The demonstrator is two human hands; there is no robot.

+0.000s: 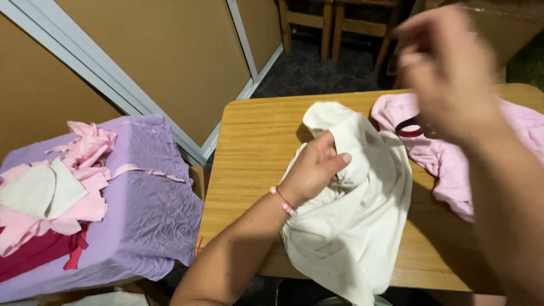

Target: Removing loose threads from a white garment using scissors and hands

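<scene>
A white cloth (354, 209) on the wooden bench (255, 136) is gripped by the left hand (314, 170), while the blurred right hand (447, 73), seemingly loose-fingered, is raised above it.

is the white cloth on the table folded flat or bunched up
Bunched up: the white cloth is crumpled in loose folds, gripped by the left hand.

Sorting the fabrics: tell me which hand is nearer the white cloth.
Left. The left hand grips the white cloth; the right hand is raised apart, above the pink garment.

Bare arms; pink bead bracelet (283, 200), left wrist.
</scene>
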